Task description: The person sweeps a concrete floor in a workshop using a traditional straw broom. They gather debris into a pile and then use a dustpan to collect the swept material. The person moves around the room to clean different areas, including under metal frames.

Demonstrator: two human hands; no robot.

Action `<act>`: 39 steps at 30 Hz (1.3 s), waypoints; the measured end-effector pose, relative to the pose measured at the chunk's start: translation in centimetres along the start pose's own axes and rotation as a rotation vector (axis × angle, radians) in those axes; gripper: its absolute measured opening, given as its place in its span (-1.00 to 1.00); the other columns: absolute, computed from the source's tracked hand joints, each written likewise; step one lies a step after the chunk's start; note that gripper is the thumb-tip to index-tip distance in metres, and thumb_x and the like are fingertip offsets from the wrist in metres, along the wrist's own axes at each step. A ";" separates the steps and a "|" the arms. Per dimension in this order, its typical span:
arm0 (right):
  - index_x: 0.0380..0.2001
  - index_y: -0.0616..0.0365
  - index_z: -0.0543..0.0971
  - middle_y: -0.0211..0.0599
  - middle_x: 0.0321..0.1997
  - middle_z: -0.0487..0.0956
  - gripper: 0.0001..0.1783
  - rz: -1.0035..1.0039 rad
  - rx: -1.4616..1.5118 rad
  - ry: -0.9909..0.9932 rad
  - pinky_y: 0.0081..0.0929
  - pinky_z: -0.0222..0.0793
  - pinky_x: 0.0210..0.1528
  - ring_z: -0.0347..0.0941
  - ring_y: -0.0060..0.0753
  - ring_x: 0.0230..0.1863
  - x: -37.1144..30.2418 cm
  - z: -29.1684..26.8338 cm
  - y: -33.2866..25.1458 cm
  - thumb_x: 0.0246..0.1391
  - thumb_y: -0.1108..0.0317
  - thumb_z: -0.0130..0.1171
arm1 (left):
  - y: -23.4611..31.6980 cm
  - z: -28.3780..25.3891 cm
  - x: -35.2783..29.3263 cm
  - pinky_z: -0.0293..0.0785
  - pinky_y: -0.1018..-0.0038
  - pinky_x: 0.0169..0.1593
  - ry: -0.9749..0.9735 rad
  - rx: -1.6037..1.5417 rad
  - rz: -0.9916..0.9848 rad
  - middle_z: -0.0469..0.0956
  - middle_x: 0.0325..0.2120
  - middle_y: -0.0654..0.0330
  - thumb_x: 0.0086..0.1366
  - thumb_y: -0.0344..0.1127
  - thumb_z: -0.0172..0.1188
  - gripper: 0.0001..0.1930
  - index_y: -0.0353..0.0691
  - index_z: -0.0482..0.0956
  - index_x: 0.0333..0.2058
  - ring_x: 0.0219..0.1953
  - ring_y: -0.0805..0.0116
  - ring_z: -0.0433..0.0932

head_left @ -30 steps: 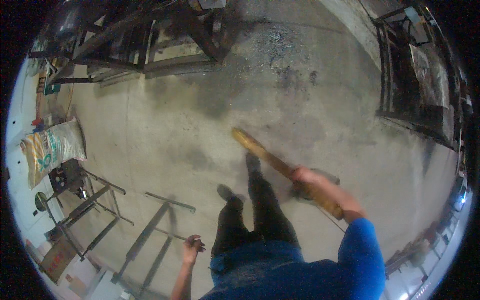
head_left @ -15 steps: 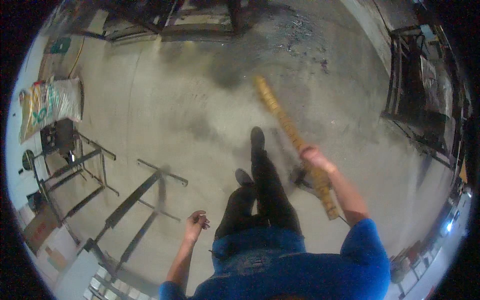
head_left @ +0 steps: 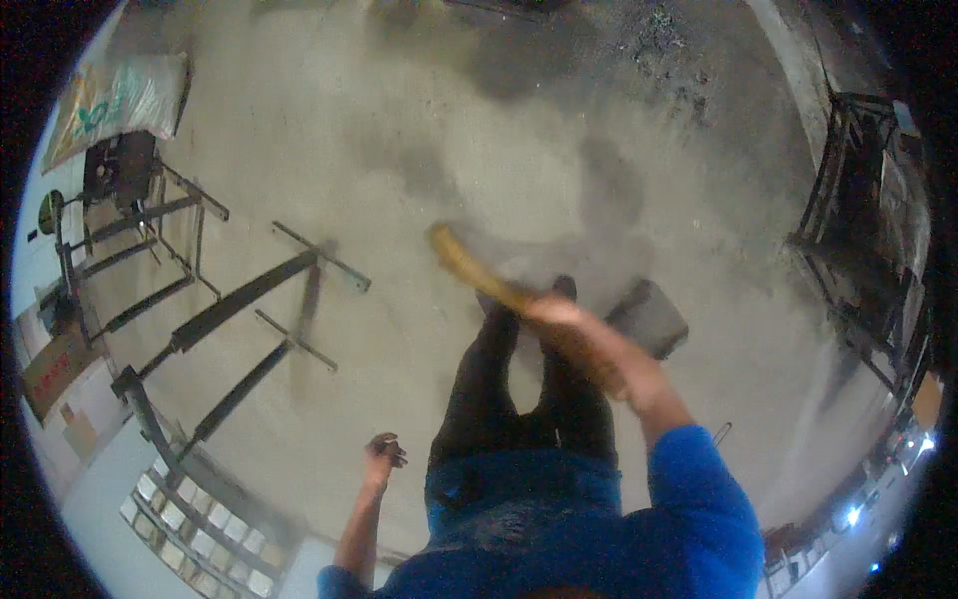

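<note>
Most of the view is filled by the concrete floor, its dark, littered patch placed at one o'clock. The large metal frame previously seen along the upper edge has been carried almost wholly out of view. At nine o'clock, a dark metal stand is seen standing on the floor; at two to three o'clock, a dark rack is cut by the rim. The dark-trousered legs are seen below centre, the shoes partly covered. The printed sack is now found at ten o'clock, higher than before.

Near the centre, a yellow-brown stick, blurred, is held across the legs; its far end, pointed toward eleven o'clock half a second ago, has been swung round toward ten. A dark grey block, mostly hidden earlier, is exposed just beside the right forearm, at three o'clock. The stick is clamped in the fingers of the right hand, which has been brought inward. At seven o'clock, the left hand is held loosely curled, well apart from the stick; whether its fingers are apart or together cannot be told.
</note>
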State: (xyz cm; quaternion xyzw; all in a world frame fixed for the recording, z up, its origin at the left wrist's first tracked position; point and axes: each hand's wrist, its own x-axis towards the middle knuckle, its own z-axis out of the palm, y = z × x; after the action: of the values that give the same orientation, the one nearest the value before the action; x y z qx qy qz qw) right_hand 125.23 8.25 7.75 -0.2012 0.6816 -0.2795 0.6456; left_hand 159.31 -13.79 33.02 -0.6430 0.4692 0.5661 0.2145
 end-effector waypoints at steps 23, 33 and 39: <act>-0.50 0.22 0.42 -0.23 -0.49 0.44 -0.89 -1.027 -0.034 -0.122 -0.44 0.27 -0.29 0.32 -0.33 -0.42 -3.9 13.1 7.9 -0.17 0.45 -0.05 | -7.5 10.0 -5.7 0.36 0.60 -0.56 -0.040 -0.084 -0.055 0.45 -0.62 0.10 0.11 -0.44 -0.10 -0.79 -0.36 0.34 -0.26 -0.63 0.42 0.44; -0.53 0.18 0.45 -0.34 -0.42 0.45 -0.88 -0.260 0.421 -0.080 -0.55 0.28 -0.41 0.33 -0.51 -0.45 -3.6 -4.5 10.2 -0.19 0.41 -0.04 | -11.8 7.0 -6.6 0.36 0.58 -0.58 0.033 -0.134 -0.113 0.44 -0.61 0.09 0.10 -0.41 -0.08 -0.77 -0.36 0.33 -0.25 -0.62 0.38 0.45; -0.56 0.18 0.42 -0.37 -0.58 0.42 -0.90 0.184 0.528 0.347 -0.55 0.25 -0.62 0.29 -0.54 -0.66 -13.6 -21.3 2.5 -0.17 0.41 -0.06 | -7.5 9.7 -5.8 0.36 0.60 -0.58 -0.033 -0.120 -0.036 0.44 -0.60 0.08 0.11 -0.44 -0.11 -0.79 -0.39 0.33 -0.26 -0.63 0.40 0.44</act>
State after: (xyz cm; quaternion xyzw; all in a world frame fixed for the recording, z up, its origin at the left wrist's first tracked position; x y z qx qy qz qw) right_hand 105.42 21.33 16.81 0.0862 0.7008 -0.4170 0.5723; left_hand 161.03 -0.32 33.92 -0.6538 0.4190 0.5996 0.1933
